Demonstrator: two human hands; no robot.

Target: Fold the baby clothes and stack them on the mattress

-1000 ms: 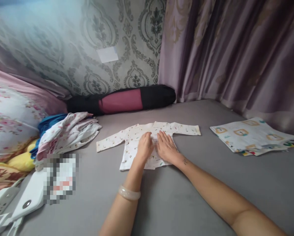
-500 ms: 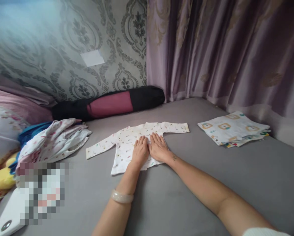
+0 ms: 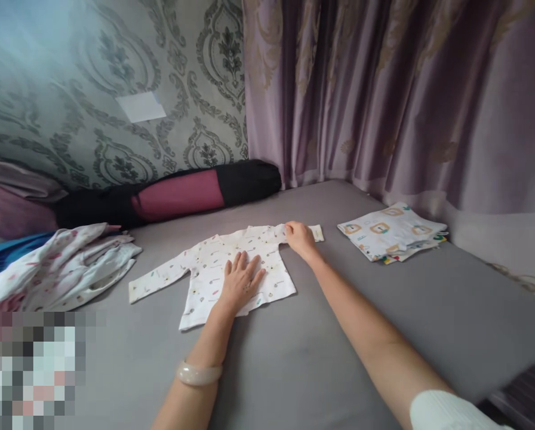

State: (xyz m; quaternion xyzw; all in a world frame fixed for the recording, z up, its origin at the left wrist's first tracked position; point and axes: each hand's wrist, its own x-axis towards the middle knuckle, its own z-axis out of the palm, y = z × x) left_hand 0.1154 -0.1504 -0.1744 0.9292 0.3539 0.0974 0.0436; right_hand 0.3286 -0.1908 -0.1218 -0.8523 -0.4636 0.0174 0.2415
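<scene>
A small white long-sleeved baby shirt [image 3: 205,275] with a tiny coloured print lies spread on the grey bed sheet [image 3: 339,352], its sleeves out to both sides. My left hand [image 3: 240,279] rests flat on the middle of the shirt, fingers spread. At the shirt's right sleeve, close to the shoulder, my right hand [image 3: 301,239] has its fingers closed in a pinch on the cloth. The cuff of that sleeve shows beyond the hand.
Folded printed cloths [image 3: 390,233] are stacked on the right. On the left lies a heap of loose clothes [image 3: 77,263], with a blurred patch in front of it. A long black and maroon bag [image 3: 178,197] runs along the wall, and a purple curtain [image 3: 339,101] hangs behind.
My right hand has gone from lying flat beside the left on the shirt to pinching the right sleeve. The left hand stays on the shirt, fingers wider apart. The view has turned right.
</scene>
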